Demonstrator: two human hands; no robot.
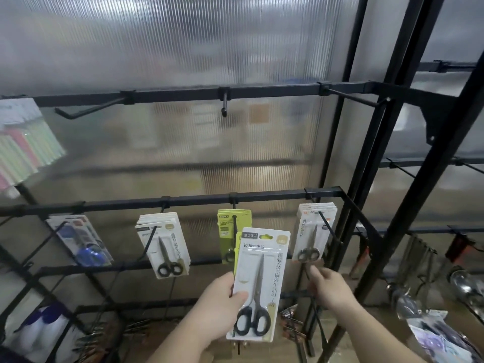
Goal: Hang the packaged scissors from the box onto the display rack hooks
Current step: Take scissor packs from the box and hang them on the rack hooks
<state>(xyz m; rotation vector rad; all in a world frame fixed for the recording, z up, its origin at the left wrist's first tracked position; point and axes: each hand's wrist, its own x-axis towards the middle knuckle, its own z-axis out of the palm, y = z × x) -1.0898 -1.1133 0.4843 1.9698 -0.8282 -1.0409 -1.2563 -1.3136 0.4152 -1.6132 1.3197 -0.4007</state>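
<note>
While I face the black display rack [262, 90], its frame fills most of my view, with a ribbed translucent panel [183, 43] behind it. Its upper bar carries bare hooks [86, 111]; the lower bar [199, 200] carries hooks loaded with packs. Along that lower bar hang, from left to right, a stack of blue-printed packs [81, 239], a stack of white scissor packs [165, 247], a green stack [233, 231] and another white stack [313, 234]. Striped colourful packs [23, 148] hang at the far left, higher up.

My left hand [220, 307] is closed around the packaged scissors [259, 284], thumb on the front of the card beside the black handles, fingers behind its left edge. I hold the pack upright, in front of and partly covering the green stack, just below the lower bar and not on any hook. My right hand [327, 286] is loosely curled with nothing clearly in it, just under the right-hand white stack, fingertips [313, 271] near that stack's bottom edge; whether they touch it I cannot tell.
</note>
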